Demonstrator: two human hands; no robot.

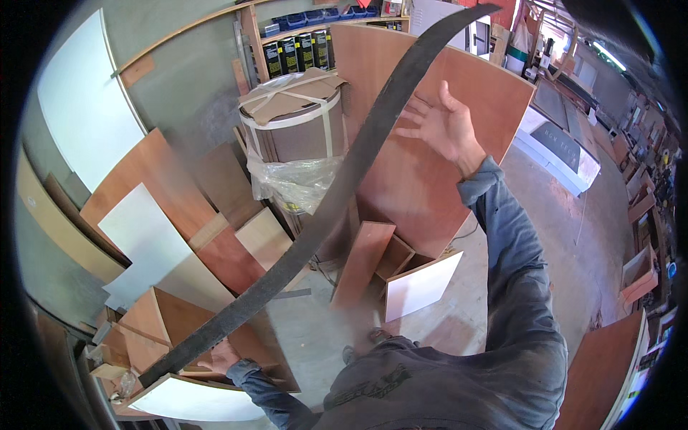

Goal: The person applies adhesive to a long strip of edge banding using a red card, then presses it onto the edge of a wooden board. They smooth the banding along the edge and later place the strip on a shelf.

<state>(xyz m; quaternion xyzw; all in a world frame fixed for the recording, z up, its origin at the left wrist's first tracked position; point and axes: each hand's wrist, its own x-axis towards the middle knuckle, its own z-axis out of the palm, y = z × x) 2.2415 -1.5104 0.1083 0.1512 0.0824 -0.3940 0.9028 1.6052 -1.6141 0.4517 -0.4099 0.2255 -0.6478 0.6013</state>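
Note:
A long, narrow, dark grey strip (322,222) slants across the view from the lower left to the upper right. Near its lower end my left hand (223,356) grips the strip, with part of the fingers hidden behind it. My right hand (446,130) is raised beside the strip's upper half, palm up and fingers spread. Its fingertips come close to the strip's edge; whether they touch it I cannot tell. Behind that hand stands a large reddish-brown wood panel (387,168).
A wrapped drum (294,136) with cardboard on top stands behind the strip. Several boards, including a white one (150,222), lean at the left wall. Box-like wood pieces (365,261) stand near my feet. A long pale package (555,147) lies on the floor at right.

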